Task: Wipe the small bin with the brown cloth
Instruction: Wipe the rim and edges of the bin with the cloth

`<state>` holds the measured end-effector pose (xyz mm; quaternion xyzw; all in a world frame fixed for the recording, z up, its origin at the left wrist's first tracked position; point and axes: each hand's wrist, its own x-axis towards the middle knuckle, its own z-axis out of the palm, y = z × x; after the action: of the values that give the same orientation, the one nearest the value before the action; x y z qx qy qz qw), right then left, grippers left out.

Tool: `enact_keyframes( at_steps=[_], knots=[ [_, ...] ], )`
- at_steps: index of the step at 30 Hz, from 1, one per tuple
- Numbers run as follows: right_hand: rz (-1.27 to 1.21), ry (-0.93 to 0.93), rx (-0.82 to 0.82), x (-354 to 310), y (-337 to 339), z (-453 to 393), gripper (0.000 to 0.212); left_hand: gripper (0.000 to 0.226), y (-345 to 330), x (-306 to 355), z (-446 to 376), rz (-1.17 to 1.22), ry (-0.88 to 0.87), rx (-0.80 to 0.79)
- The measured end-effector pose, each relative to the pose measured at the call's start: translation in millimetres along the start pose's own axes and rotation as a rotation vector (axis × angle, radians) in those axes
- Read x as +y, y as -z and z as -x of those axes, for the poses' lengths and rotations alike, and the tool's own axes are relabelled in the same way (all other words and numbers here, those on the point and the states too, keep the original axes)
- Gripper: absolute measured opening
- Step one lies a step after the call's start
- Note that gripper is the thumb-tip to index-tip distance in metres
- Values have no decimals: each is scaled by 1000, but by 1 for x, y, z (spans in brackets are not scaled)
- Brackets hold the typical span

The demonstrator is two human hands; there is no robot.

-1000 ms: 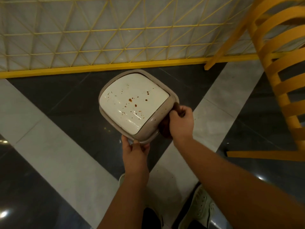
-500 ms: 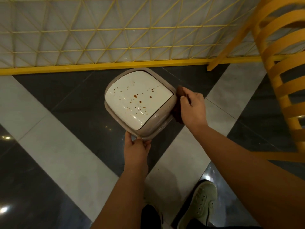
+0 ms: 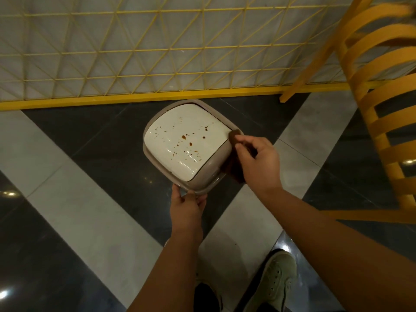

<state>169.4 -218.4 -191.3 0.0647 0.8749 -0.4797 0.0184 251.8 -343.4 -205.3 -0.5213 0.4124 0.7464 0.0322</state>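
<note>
Glossy dark floor (image 3: 108, 136), yellow lattice (image 3: 135, 52)

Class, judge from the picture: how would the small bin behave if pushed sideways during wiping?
The small bin probably slides or tips easily: the floor looks glossy, and the left hand grips its rim, seemingly steadying it. Its smooth plastic looks stiff and likely light.

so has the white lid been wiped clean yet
No, brown spots still dot the white lid, and the brown cloth sits at the bin's right edge.

The glossy floor (image 3: 94, 154) runs in dark and pale stone bands; a yellow chair (image 3: 382, 131) stands right, a yellow mesh barrier (image 3: 135, 52) far.
</note>
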Motion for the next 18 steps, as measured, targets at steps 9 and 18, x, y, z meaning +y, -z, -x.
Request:
enact_keyframes(
  at_steps=[9, 18],
  knots=[
    [56, 391, -156, 0, -4, 23, 24, 54, 4, -3, -2, 4, -24, -38],
    [-49, 21, -172, 13, -19, 45, 13, 54, 0, -5, 0, -62, -70, -39]
  ],
)
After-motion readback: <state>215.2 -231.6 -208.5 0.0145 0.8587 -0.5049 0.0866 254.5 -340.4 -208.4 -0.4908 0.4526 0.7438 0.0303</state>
